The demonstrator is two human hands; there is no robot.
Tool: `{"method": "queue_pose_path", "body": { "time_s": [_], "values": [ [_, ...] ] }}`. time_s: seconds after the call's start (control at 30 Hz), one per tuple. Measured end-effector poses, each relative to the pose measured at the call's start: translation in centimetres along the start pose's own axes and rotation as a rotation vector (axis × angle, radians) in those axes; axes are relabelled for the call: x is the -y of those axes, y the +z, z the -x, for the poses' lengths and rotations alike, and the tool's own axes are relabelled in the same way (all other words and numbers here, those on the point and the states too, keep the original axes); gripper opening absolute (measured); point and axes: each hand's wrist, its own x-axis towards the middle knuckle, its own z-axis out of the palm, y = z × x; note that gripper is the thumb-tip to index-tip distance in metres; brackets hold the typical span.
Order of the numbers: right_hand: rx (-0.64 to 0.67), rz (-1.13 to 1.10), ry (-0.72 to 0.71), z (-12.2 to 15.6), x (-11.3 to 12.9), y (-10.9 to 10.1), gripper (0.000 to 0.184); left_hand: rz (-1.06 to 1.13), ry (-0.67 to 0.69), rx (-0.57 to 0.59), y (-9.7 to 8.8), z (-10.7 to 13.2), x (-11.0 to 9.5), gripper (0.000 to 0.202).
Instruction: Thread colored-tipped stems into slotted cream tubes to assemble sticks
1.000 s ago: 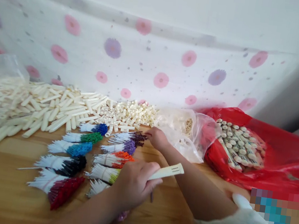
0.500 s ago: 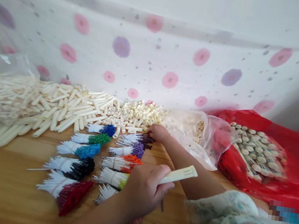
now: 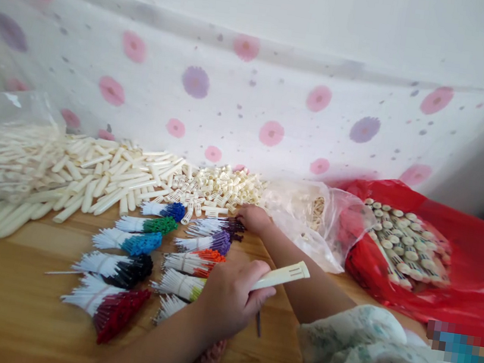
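One cream tube point(image 3: 280, 276) slants out of your left hand point(image 3: 233, 294), gripped above the wooden surface point(image 3: 5, 292). Your right hand point(image 3: 253, 218) is at the dark-brown bundle point(image 3: 234, 229), though I can't tell whether it grips anything; short slotted pieces point(image 3: 223, 184) lie just beyond.

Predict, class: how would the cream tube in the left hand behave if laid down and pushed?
The cream tube is probably stiff, since it juts straight from the left hand. It may roll, as its sides look rounded, and might slide, given its smooth-looking surface.
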Motion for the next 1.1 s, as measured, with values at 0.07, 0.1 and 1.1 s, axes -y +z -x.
{"method": "queue_pose_path", "body": {
  "time_s": [0.07, 0.1, 1.1],
  "values": [
    [-0.019, -0.061, 0.005, -0.2, 0.1, 0.0, 0.029, 0.009, -0.003, -0.003, 0.0, 0.0, 0.1, 0.021],
    [-0.036, -0.101, 0.01, -0.2, 0.1, 0.0, 0.029, 0.01, -0.003, -0.011, 0.0, 0.0, 0.1, 0.021],
    [-0.81, -0.673, -0.385, 18.7, 4.6, -1.2, 0.027, 1.256, -0.617, -0.291, -1.2, -2.0, 0.6, 0.02]
  ]
}}
